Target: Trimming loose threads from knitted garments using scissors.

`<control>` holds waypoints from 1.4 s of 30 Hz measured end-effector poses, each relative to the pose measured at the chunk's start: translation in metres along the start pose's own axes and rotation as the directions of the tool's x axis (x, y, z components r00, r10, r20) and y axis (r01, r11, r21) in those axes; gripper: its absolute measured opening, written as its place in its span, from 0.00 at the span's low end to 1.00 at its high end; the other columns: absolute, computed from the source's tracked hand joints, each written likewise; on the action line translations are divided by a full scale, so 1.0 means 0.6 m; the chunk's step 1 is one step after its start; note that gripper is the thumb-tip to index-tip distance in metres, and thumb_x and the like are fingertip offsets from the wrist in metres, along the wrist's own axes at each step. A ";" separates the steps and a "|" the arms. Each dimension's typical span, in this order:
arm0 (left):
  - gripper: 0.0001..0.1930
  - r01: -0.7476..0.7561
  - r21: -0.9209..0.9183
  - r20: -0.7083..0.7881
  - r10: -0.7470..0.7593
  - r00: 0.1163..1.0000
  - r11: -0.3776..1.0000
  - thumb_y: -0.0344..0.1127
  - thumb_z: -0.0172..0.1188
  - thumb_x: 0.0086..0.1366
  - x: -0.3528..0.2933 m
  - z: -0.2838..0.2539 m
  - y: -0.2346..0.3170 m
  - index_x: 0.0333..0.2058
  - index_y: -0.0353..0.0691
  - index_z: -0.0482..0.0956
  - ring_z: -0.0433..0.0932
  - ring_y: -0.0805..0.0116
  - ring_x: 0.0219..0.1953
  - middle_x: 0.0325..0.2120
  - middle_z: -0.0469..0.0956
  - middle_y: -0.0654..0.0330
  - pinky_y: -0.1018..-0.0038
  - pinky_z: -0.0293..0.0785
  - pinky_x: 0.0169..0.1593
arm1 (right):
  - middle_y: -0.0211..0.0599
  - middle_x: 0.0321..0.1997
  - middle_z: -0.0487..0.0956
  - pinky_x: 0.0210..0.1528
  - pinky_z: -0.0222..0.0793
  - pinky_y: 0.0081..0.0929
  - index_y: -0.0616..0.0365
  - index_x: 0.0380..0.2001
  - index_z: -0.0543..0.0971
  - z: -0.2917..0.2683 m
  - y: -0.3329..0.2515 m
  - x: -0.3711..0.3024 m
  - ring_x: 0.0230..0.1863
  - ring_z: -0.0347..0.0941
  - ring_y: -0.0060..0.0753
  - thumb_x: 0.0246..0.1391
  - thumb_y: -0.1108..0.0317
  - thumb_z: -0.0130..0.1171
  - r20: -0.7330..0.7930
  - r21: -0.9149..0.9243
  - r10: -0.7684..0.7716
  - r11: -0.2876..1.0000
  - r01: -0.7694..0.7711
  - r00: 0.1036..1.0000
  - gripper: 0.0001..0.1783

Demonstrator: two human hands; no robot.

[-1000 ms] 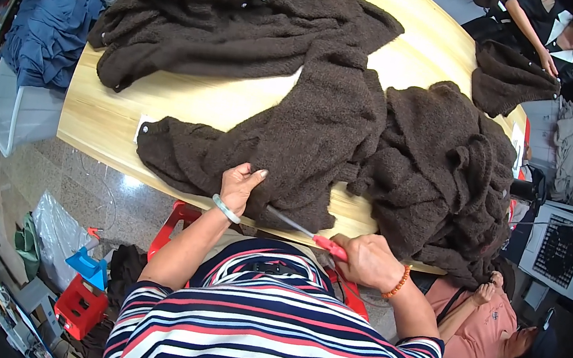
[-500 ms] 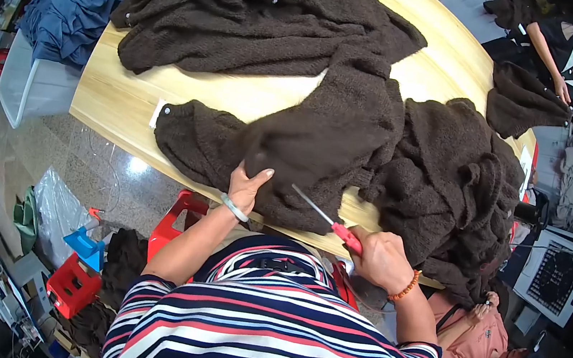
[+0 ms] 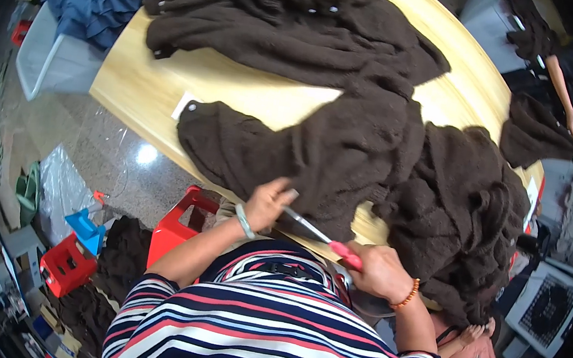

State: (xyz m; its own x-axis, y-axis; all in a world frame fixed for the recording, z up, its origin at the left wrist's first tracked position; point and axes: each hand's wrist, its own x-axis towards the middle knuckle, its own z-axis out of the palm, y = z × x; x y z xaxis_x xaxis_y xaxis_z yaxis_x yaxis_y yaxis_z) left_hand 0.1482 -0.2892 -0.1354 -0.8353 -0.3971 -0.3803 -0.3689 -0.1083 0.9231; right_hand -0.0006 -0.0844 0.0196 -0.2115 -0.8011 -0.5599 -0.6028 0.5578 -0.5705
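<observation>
A dark brown fuzzy knit garment point(image 3: 349, 144) lies spread on the table, its near edge hanging close to my body. My right hand point(image 3: 384, 270) is closed around the pink-red handle of a tool with a thin metal shaft point(image 3: 309, 228). The shaft points left, and its tip reaches my left hand point(image 3: 269, 204). My left fingers are curled together at the garment's near edge; they are slightly blurred, and what they pinch is hidden. A white button point(image 3: 192, 106) shows at the garment's left end.
More brown knitwear point(image 3: 278, 26) covers the far side of the wooden table point(image 3: 132, 86), and another heap point(image 3: 464, 202) lies at right. Blue cloth fills a clear bin point(image 3: 73, 67) at far left. A red stool point(image 3: 178, 230) stands by my left arm. Two people work at right.
My left hand has moved right and down off the garment's middle to the tool's tip. The right hand keeps hold of the tool. The whole view has shifted a little.
</observation>
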 end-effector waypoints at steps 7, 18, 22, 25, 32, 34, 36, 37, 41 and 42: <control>0.17 -0.100 -0.048 0.547 0.110 0.830 0.994 0.33 0.56 0.67 -0.062 0.019 0.054 0.52 0.34 0.74 0.78 0.75 0.40 0.38 0.82 0.54 0.76 0.74 0.46 | 0.50 0.36 0.77 0.41 0.72 0.38 0.60 0.45 0.76 -0.031 0.012 0.084 0.40 0.75 0.55 0.51 0.75 0.57 -0.361 0.068 -0.073 0.992 0.105 0.930 0.16; 0.12 0.096 -0.557 -0.038 -0.141 0.989 0.825 0.30 0.56 0.68 -0.016 -0.045 -0.039 0.47 0.32 0.78 0.73 0.82 0.38 0.37 0.79 0.68 0.82 0.71 0.44 | 0.50 0.21 0.77 0.32 0.71 0.44 0.58 0.38 0.78 -0.048 -0.007 0.088 0.27 0.76 0.53 0.50 0.63 0.60 -0.039 -0.176 -0.111 0.979 0.102 0.993 0.14; 0.11 0.095 -0.511 -0.088 -0.162 0.983 0.854 0.30 0.56 0.68 -0.013 -0.038 -0.072 0.47 0.33 0.78 0.75 0.81 0.38 0.37 0.80 0.66 0.81 0.73 0.44 | 0.47 0.20 0.77 0.30 0.71 0.42 0.56 0.39 0.80 -0.036 -0.015 0.059 0.26 0.76 0.51 0.51 0.61 0.60 0.131 -0.248 -0.021 0.967 0.053 0.991 0.14; 0.11 0.093 -0.514 -0.123 -0.181 0.976 0.853 0.31 0.57 0.67 -0.018 -0.054 -0.092 0.44 0.32 0.79 0.75 0.80 0.37 0.36 0.81 0.65 0.80 0.73 0.42 | 0.47 0.20 0.77 0.30 0.71 0.42 0.57 0.40 0.80 -0.041 -0.007 0.053 0.26 0.76 0.51 0.51 0.61 0.60 0.082 -0.210 -0.027 0.977 0.044 0.996 0.14; 0.15 0.163 -0.466 -0.027 -0.198 0.980 0.870 0.33 0.63 0.63 0.003 -0.058 -0.065 0.47 0.34 0.77 0.74 0.78 0.42 0.39 0.78 0.63 0.78 0.71 0.49 | 0.49 0.26 0.78 0.35 0.72 0.40 0.59 0.42 0.77 -0.027 0.020 0.056 0.31 0.77 0.50 0.49 0.67 0.58 -0.084 -0.194 -0.043 0.981 0.026 0.996 0.16; 0.18 0.242 -0.584 0.042 -0.268 0.962 0.775 0.31 0.61 0.64 0.020 -0.064 -0.036 0.51 0.34 0.73 0.74 0.75 0.44 0.43 0.77 0.63 0.79 0.68 0.53 | 0.49 0.27 0.78 0.35 0.72 0.40 0.59 0.43 0.77 -0.026 0.023 0.056 0.32 0.77 0.50 0.49 0.67 0.58 -0.078 -0.192 -0.044 0.981 0.029 0.996 0.17; 0.16 0.293 -0.533 0.097 -0.287 0.953 0.793 0.33 0.64 0.62 0.044 -0.073 -0.032 0.47 0.33 0.77 0.73 0.77 0.44 0.40 0.77 0.63 0.79 0.68 0.51 | 0.50 0.28 0.79 0.37 0.72 0.41 0.59 0.43 0.77 -0.029 0.023 0.058 0.34 0.77 0.50 0.49 0.67 0.58 -0.081 -0.174 -0.014 0.985 0.000 0.997 0.17; 0.14 0.312 -0.498 0.138 -0.281 0.950 0.809 0.33 0.63 0.63 0.054 -0.076 -0.029 0.46 0.34 0.77 0.74 0.78 0.42 0.38 0.79 0.65 0.80 0.69 0.51 | 0.50 0.28 0.79 0.37 0.72 0.41 0.59 0.43 0.77 -0.030 0.024 0.058 0.34 0.77 0.50 0.49 0.67 0.58 -0.078 -0.175 -0.014 0.985 0.000 0.997 0.17; 0.13 0.400 -0.385 0.230 -0.333 0.914 0.832 0.31 0.66 0.60 0.086 -0.077 -0.012 0.43 0.34 0.79 0.76 0.78 0.39 0.35 0.80 0.64 0.81 0.71 0.47 | 0.51 0.29 0.79 0.38 0.73 0.41 0.58 0.42 0.77 -0.037 0.034 0.054 0.35 0.77 0.51 0.48 0.68 0.58 -0.106 -0.151 0.024 0.988 -0.040 0.994 0.15; 0.12 0.370 -0.324 0.218 -0.312 0.925 0.870 0.30 0.66 0.60 0.092 -0.076 -0.014 0.42 0.33 0.80 0.76 0.78 0.37 0.34 0.81 0.64 0.81 0.72 0.45 | 0.51 0.30 0.79 0.38 0.73 0.41 0.58 0.41 0.77 -0.039 0.037 0.053 0.36 0.77 0.51 0.48 0.69 0.58 -0.106 -0.144 0.040 0.988 -0.056 0.994 0.15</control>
State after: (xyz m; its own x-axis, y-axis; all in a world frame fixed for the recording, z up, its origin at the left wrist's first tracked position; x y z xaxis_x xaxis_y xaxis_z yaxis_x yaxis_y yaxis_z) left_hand 0.1238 -0.3515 -0.1617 -0.7460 -0.1346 -0.6522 -0.4983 -0.5370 0.6807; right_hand -0.0385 -0.1027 0.0030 -0.3162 -0.7964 -0.5155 -0.6947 0.5644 -0.4458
